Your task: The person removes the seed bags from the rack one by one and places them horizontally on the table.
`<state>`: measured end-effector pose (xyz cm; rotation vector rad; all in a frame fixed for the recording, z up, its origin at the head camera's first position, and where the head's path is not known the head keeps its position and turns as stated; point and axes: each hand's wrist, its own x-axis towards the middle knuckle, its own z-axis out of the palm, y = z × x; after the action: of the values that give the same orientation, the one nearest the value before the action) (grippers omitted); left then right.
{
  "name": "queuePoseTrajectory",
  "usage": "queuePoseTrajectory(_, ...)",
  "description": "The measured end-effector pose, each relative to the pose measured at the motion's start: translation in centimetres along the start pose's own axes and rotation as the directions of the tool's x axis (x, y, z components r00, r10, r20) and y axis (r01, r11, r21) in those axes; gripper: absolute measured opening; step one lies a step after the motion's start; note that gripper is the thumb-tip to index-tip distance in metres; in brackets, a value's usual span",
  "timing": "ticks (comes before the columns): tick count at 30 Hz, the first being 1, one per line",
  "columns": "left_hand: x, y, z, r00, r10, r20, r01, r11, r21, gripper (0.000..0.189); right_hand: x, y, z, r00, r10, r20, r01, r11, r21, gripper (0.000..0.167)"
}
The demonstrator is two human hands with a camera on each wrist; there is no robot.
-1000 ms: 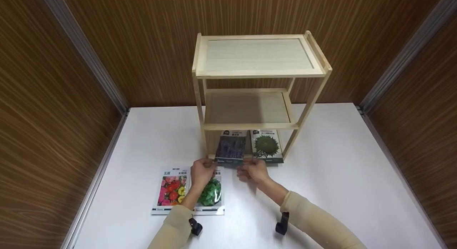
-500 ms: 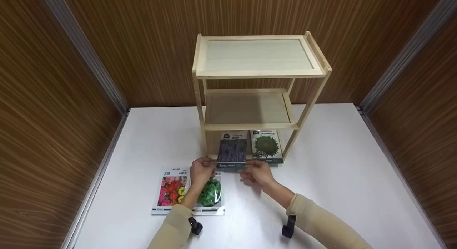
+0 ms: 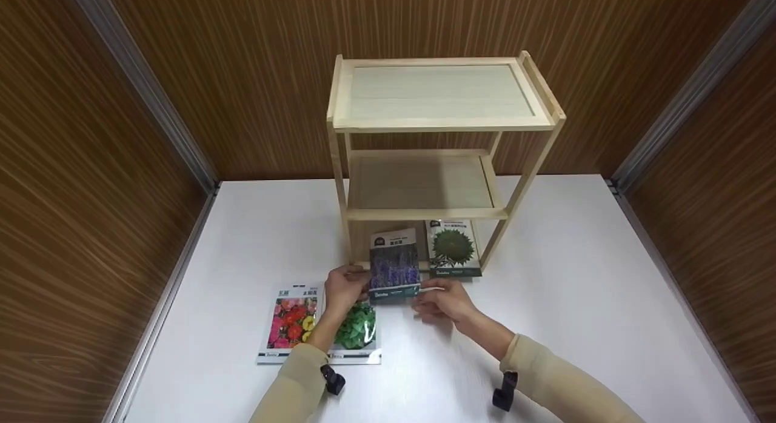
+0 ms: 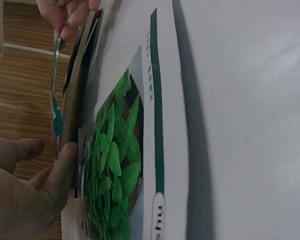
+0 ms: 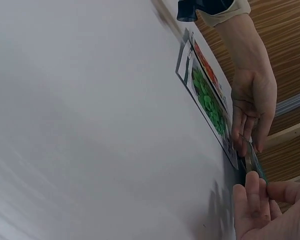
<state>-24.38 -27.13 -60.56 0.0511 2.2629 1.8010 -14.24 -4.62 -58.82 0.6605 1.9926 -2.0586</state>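
Between both hands is a seed packet (image 3: 394,262) with purple flowers, tilted, at the front of the wooden rack's bottom shelf. My left hand (image 3: 344,289) pinches its left edge, thumb and fingers on either side in the left wrist view. The right hand (image 3: 447,302) pinches its lower right corner; the right wrist view shows that thumb (image 5: 285,191) against the fingers. A packet with a green sunflower head (image 3: 453,248) leans on the bottom shelf, at the right. Below my left hand, a green-leaf seed packet (image 3: 356,329) lies on the table, partly covered by the forearm.
A three-tier wooden rack (image 3: 424,214) stands toward the back of the white table (image 3: 576,302). Beside the leaf packet lies a seed packet with red, pink and yellow flowers (image 3: 291,323). Wood-grain panels (image 3: 242,77) enclose the back and sides.
The purple-flower packet has come forward, out from under the middle shelf, and its picture shows more fully. My right hand has moved right and nearer; the left has barely shifted.
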Motion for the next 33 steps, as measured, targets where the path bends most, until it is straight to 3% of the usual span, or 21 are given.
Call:
queuePoseTrajectory(14, 0.0, 0.4, 0.1, 0.995, -0.052, 0.088, 0.05, 0.998, 0.028, 0.034, -0.2, 0.5, -0.7, 0.998, 0.005, 0.062, -0.007, 0.999, 0.033, 0.04)
queuePoseTrajectory(21, -0.4, 0.4, -0.3, 0.991, -0.058, 0.124, 0.057, 0.998, 0.012, 0.033, 0.2, 0.7, -0.7, 0.999, 0.016, 0.031, -0.02, 0.993, 0.114, 0.044)
queuePoseTrajectory(25, -0.7, 0.2, -0.4, 0.989, -0.052, 0.138, 0.052, 0.999, 0.004, 0.033, 0.3, 0.5, -0.6, 1.0, 0.011, -0.001, -0.011, 0.994, 0.107, 0.043)
queuePoseTrajectory(33, -1.2, 0.0, -0.8, 0.987, -0.059, 0.151, 0.062, 0.998, -0.014, 0.032, 0.7, 0.1, -0.7, 1.0, -0.006, 0.013, 0.004, 0.993, 0.116, 0.042)
